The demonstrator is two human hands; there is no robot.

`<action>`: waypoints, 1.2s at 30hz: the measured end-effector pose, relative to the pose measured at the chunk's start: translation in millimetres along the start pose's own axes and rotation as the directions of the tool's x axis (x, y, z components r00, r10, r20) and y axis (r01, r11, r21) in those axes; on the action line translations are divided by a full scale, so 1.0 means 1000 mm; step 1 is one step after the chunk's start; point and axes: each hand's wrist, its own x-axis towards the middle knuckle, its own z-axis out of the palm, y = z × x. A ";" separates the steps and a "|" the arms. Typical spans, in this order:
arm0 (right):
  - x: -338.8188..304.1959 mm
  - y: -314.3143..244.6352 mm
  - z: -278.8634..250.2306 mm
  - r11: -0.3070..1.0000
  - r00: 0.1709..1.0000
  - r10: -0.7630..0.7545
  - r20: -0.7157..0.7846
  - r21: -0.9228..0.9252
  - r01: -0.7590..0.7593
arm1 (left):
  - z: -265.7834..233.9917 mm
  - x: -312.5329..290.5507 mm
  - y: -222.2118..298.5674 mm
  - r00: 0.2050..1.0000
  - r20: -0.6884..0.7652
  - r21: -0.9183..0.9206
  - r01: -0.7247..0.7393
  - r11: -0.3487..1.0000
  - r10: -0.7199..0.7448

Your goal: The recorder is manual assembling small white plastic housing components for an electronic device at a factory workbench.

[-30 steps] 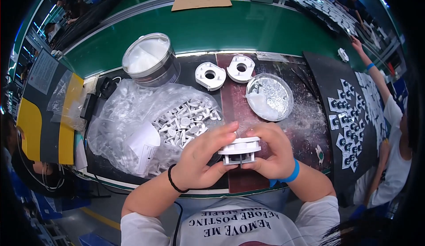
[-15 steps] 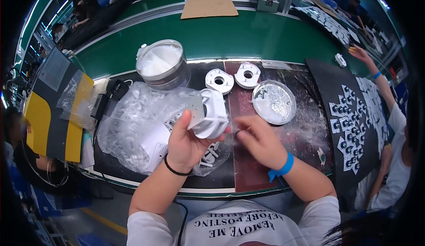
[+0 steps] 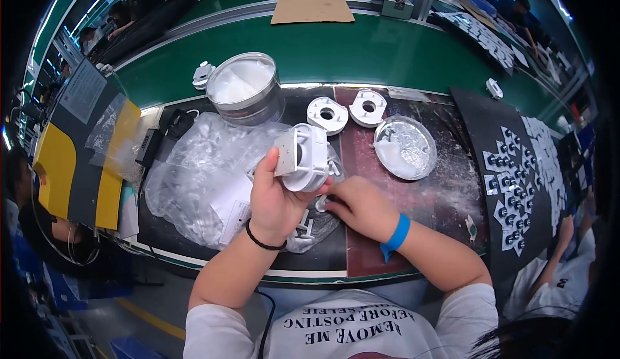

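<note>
My left hand (image 3: 270,201) is closed around a white plastic housing (image 3: 314,159) with a flat metal plate (image 3: 288,154) on its left side, held up above the bench. My right hand (image 3: 363,209) is just below and right of it, fingertips pinched at a small white plastic part (image 3: 321,204). That part is at the edge of a clear bag (image 3: 318,233) of small white pieces, partly hidden under my left hand. Beyond the housing, two round white housings with centre holes (image 3: 327,115) (image 3: 368,108) rest on the bench.
A clear tub (image 3: 248,104) with white contents stands at the back left, beside a large crumpled plastic bag (image 3: 194,165). A round shallow dish (image 3: 423,155) lies right. Behind runs a green conveyor belt (image 3: 336,55). At right, a black board (image 3: 475,165) carries several parts near a co-worker.
My right hand has moved down and left to the small parts, its fingers now pinched. My left hand still holds the housing, slightly turned. The co-worker's outstretched arm at right has drawn back.
</note>
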 end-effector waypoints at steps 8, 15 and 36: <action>-0.007 -0.001 -0.017 0.995 1.000 -0.008 0.027 -0.101 0.011 | -0.008 0.003 -0.003 0.999 0.021 0.159 -0.040 0.986 0.037; -0.005 0.002 -0.013 0.971 0.998 -0.062 0.017 -0.230 0.064 | -0.001 0.006 -0.016 0.981 -0.145 0.291 -0.079 0.953 0.126; -0.022 0.057 -0.100 0.904 0.912 0.319 -0.258 -0.206 -0.375 | -0.005 0.005 -0.015 0.995 -0.049 0.395 -0.065 0.916 0.092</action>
